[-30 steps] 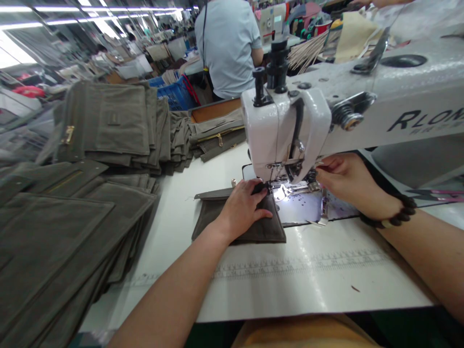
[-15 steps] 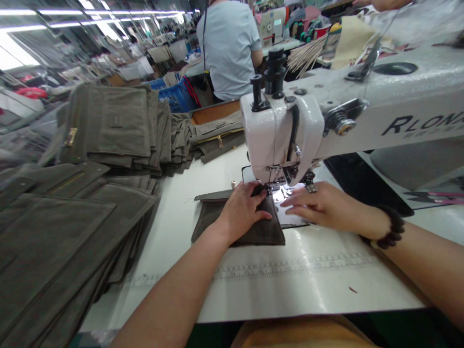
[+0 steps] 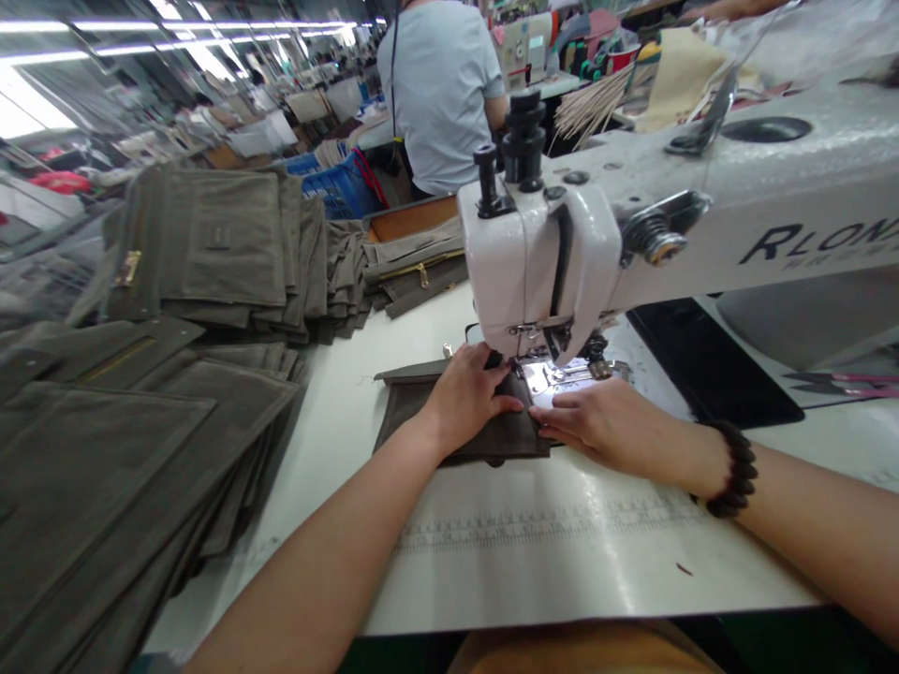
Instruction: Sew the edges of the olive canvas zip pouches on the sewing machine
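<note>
Head view, from left to right: stacked olive-grey canvas panels (image 3: 140, 449) fill the near left of the white worktable (image 3: 562, 571), and a second pile of the same panels with brass zip pulls (image 3: 225, 243) lies farther back, with a blue plastic crate (image 3: 337, 187) behind it. A person in a pale blue shirt (image 3: 439, 94) stands at the far side, back turned. The left forearm runs in from the near left edge, up and to the right, and the left hand (image 3: 467, 398) lies palm down on a small olive-grey canvas piece (image 3: 414, 417), fingers loosely spread and flat, gripping nothing, with the fingertips at the far right corner of the piece. That piece lies flat on the table, its far right corner just under the head of the white industrial sewing machine (image 3: 548, 262), beside the lit metal needle plate (image 3: 562, 374). The right hand (image 3: 604, 426) rests low and flat, fingers straight and pointing left, their tips touching the right edge of the piece; it holds nothing. A black bead bracelet (image 3: 734, 468) circles the right wrist, and the forearm leaves at the near right.
</note>
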### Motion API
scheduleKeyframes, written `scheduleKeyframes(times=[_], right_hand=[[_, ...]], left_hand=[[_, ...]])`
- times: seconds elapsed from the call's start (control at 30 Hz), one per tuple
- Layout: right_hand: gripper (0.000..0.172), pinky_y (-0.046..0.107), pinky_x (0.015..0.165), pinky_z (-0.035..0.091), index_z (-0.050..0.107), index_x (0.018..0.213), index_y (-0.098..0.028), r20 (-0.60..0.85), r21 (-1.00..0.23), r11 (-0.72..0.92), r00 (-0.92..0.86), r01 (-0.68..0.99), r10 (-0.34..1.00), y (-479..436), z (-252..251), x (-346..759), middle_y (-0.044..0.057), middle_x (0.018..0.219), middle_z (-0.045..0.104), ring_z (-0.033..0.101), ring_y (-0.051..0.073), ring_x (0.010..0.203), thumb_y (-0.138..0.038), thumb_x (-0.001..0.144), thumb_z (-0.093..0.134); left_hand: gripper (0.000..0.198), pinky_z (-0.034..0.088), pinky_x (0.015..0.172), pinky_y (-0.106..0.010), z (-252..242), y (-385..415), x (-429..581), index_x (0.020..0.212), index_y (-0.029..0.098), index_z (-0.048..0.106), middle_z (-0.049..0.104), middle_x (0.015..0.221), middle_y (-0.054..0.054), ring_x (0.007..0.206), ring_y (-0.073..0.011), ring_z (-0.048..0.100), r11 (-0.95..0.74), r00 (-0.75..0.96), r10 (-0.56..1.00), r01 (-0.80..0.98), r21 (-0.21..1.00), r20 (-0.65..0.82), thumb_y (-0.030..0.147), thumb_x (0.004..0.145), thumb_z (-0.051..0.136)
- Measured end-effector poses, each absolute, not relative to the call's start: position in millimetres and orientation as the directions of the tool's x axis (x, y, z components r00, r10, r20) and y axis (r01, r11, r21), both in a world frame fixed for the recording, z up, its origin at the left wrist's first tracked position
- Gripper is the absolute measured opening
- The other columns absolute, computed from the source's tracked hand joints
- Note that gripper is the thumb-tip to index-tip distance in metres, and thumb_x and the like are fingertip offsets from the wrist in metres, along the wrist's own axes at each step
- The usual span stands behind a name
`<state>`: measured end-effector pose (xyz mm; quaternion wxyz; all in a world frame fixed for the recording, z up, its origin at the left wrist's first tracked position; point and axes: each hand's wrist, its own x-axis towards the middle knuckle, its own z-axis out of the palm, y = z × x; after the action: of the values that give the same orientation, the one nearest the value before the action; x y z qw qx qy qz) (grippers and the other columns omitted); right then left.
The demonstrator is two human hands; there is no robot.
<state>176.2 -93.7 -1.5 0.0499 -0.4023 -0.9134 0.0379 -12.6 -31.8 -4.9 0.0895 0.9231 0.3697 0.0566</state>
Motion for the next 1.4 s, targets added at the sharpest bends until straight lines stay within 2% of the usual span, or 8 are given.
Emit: scheduleKeyframes(times=[0.3,0.47,0.53,0.73,0.83,0.97,1.13,1.4], right_hand=[[0.02,0.025,0.046,0.02,0.062,0.097,-0.02,-0.021,-0.121,0.616,-0.623,0.778,0.782,-92,4,175,0.001,0.07,0.061,0.054,0.012,0.055,-0.026,0.087,0.045],[0.044,0.027,0.065,0.04,0.057,0.103,-0.017,0.004,-0.196,0.647,-0.66,0.737,0.752,-81,17,220,0.007,0.093,0.058,0.056,0.02,0.081,-0.029,0.063,0.071],[0.038,0.028,0.065,0.042,0.059,0.093,-0.017,-0.063,-0.243,0.629,-0.659,0.738,0.749,-77,23,232,0.008,0.094,0.056,0.055,0.02,0.08,-0.028,0.059,0.073],[0.021,0.022,0.054,0.033,0.062,0.069,-0.02,-0.234,-0.293,0.597,-0.661,0.747,0.713,-75,38,224,0.0,0.072,0.052,0.049,0.013,0.062,-0.016,0.054,0.076],[0.015,0.023,0.054,0.031,0.061,0.07,-0.019,-0.158,-0.252,0.617,-0.66,0.746,0.734,-77,31,208,0.001,0.07,0.054,0.049,0.013,0.061,-0.022,0.061,0.072],[0.017,0.027,0.054,0.029,0.062,0.08,-0.013,0.084,-0.006,0.458,-0.456,0.889,0.886,-75,12,183,0.007,0.07,0.059,0.05,0.018,0.062,-0.03,0.077,0.057],[0.021,0.029,0.058,0.031,0.06,0.087,-0.014,0.163,0.005,0.57,-0.563,0.821,0.81,-79,1,182,0.008,0.076,0.06,0.052,0.019,0.067,-0.032,0.08,0.055],[0.021,0.029,0.061,0.033,0.061,0.084,-0.012,0.296,-0.015,0.838,-0.798,0.546,0.525,-90,-7,187,0.004,0.072,0.056,0.046,0.016,0.067,-0.02,0.088,0.042]], left_hand=[[0.043,0.04,0.092,-0.038,-13,-20,-15,0.103,0.015,0.061,0.053,0.112,-0.012,0.107,-0.0266,0.047,-0.752,0.751,0.652,0.621,0.221,0.109,0.043,0.072,0.062],[0.052,0.036,0.097,-0.038,1,-43,-18,0.107,0.008,0.057,0.052,0.117,-0.015,0.113,-0.0272,0.044,-0.751,0.745,0.66,0.658,0.058,0.098,0.046,0.072,0.061],[0.061,0.04,0.094,-0.038,4,-59,-22,0.108,0.006,0.056,0.054,0.115,-0.015,0.108,-0.0266,0.049,-0.786,0.78,0.619,0.615,0.07,0.099,0.052,0.067,0.062],[0.022,0.05,0.08,-0.03,-6,-79,-32,0.095,0.009,0.062,0.064,0.097,-0.008,0.09,-0.0183,0.059,-0.834,0.79,0.549,0.493,0.249,0.274,0.025,0.081,0.055],[0.016,0.05,0.078,-0.026,-7,-72,-34,0.088,0.013,0.063,0.066,0.092,-0.005,0.084,-0.0146,0.061,-0.737,0.7,0.651,0.49,0.466,0.293,0.017,0.085,0.048],[0.015,0.05,0.069,-0.026,-4,-68,-32,0.081,0.014,0.062,0.066,0.081,-0.003,0.075,-0.0143,0.062,-0.611,0.589,0.764,0.529,0.589,0.263,0.012,0.083,0.046],[0.013,0.049,0.074,-0.029,-8,-80,-25,0.088,0.014,0.059,0.062,0.088,-0.005,0.081,-0.0164,0.059,-0.691,0.607,0.715,0.538,0.483,0.347,0.014,0.077,0.053],[0.011,0.045,0.064,-0.029,-23,-87,-19,0.084,0.012,0.06,0.062,0.078,-0.004,0.071,-0.0159,0.052,-0.892,0.739,0.415,0.444,0.079,0.53,0.015,0.083,0.05]])
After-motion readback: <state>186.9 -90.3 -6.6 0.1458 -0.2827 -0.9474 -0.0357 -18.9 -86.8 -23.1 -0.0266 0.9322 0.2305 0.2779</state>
